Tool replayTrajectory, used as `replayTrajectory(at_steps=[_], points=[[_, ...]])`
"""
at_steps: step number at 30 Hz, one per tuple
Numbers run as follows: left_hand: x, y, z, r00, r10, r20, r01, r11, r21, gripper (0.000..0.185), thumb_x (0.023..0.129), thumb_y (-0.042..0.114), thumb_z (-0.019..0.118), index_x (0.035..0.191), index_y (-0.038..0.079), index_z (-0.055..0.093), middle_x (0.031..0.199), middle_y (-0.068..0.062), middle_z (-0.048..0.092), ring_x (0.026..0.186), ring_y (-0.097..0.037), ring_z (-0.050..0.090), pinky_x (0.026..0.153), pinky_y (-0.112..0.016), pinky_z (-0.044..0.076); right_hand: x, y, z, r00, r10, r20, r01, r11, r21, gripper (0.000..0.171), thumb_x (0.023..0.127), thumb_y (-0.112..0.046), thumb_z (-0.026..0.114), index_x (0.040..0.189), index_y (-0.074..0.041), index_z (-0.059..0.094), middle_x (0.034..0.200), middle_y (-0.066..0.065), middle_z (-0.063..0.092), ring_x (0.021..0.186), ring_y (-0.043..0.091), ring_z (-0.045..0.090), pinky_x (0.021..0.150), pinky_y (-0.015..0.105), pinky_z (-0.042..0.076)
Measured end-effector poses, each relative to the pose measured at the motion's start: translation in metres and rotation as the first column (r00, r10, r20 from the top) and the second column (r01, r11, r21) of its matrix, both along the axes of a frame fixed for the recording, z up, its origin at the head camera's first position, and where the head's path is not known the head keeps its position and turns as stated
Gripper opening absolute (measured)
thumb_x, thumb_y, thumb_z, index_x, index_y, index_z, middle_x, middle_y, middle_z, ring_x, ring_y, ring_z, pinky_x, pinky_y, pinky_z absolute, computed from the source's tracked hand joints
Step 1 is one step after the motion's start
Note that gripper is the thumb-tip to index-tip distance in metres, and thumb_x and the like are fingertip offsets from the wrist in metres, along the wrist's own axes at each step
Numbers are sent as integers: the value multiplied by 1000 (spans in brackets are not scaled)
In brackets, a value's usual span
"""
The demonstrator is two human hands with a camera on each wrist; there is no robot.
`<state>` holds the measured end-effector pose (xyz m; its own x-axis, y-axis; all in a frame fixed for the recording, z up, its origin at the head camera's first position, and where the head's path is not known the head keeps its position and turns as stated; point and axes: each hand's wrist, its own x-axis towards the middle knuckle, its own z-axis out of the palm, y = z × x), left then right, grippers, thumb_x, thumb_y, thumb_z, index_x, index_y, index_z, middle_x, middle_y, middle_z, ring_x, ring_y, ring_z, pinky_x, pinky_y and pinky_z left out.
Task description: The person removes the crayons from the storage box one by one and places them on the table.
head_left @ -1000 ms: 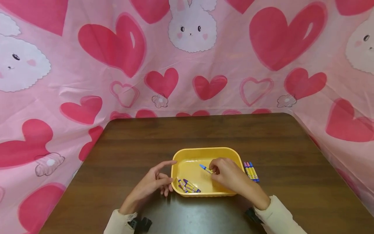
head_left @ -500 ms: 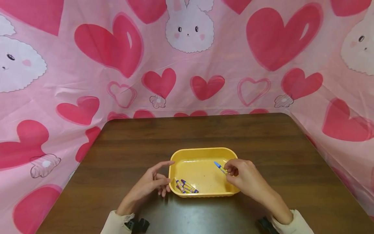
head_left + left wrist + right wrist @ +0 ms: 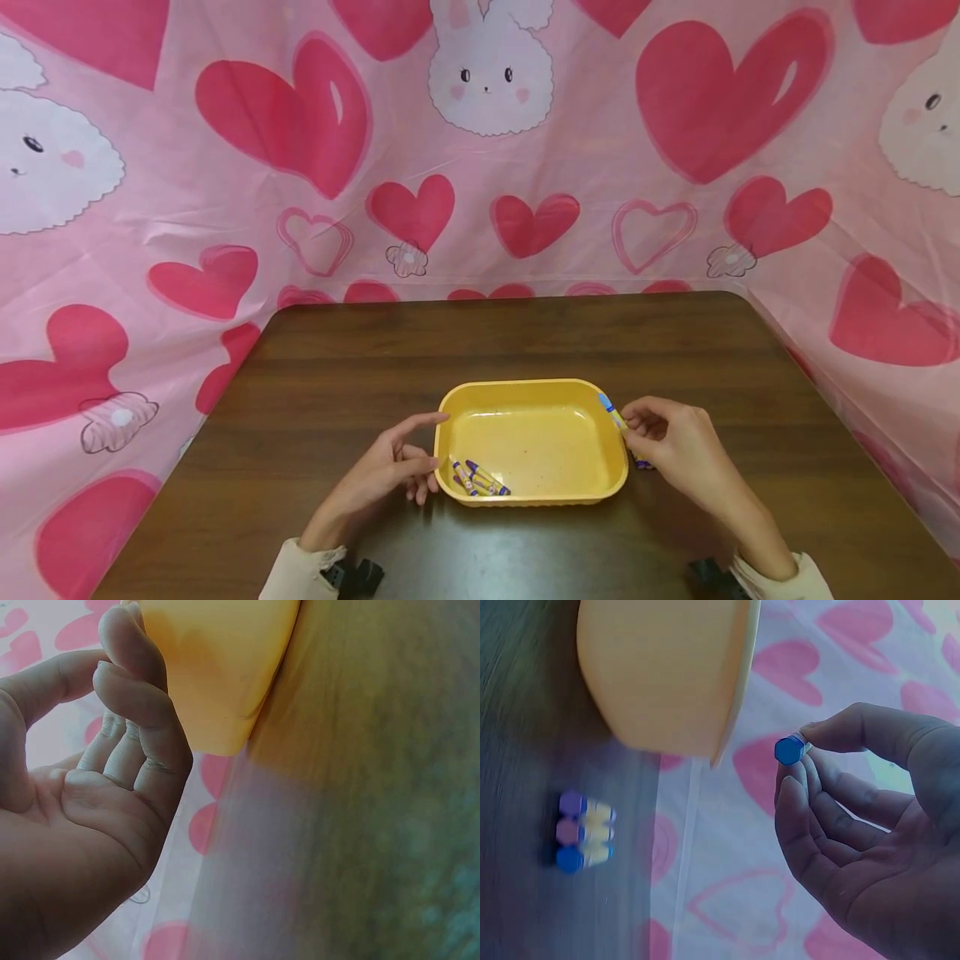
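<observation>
Right hand [image 3: 678, 446] pinches blue crayon [image 3: 611, 412] just past the yellow tray [image 3: 525, 392] rim at 3 o'clock; best lay it parallel beside the crayons on table [image 3: 581, 829], while left hand [image 3: 390, 475], fingers loosely curled and holding nothing, steadies the 9 o'clock rim.

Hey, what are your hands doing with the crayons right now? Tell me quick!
Right hand pinches a blue crayon over the yellow tray's right rim. Left hand rests against the tray's left side. Three crayons lie on the table beside the tray.
</observation>
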<state>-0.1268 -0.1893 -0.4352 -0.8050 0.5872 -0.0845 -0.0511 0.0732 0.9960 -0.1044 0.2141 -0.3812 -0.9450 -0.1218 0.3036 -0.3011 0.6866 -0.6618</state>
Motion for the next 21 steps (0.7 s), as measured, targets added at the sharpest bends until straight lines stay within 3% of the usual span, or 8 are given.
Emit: replayTrajectory(at_steps=[9,15,21], points=[[0,0,1,1000,12,10,-12,1000,-29,61,99,9,61,152,4,32,79,-31,66,56,-18,64,53,-26,50,-3,24,-10,993,-116,-13,117,991,59,15,76,-1,78,87,-10,73,74,-6,65,65,3,55,60,20,48],[0,0,1,1000,2,-2,-2,1000,-20,60,99,7,59,152,3,32,79,-32,66,56,-18,64,53,-25,50,-5,36,-17,971,-184,150,175,982,67,13,78,-10,79,90,-7,74,79,-1,72,71,10,64,62,23,50],[0,0,0,1000,-3,-3,3,1000,-5,60,99,7,59,152,2,32,79,-31,66,56,-17,64,53,-24,50,-9,48,-24,932,-180,316,169,984,62,18,80,-15,78,94,-5,74,84,4,73,73,14,65,61,27,48]])
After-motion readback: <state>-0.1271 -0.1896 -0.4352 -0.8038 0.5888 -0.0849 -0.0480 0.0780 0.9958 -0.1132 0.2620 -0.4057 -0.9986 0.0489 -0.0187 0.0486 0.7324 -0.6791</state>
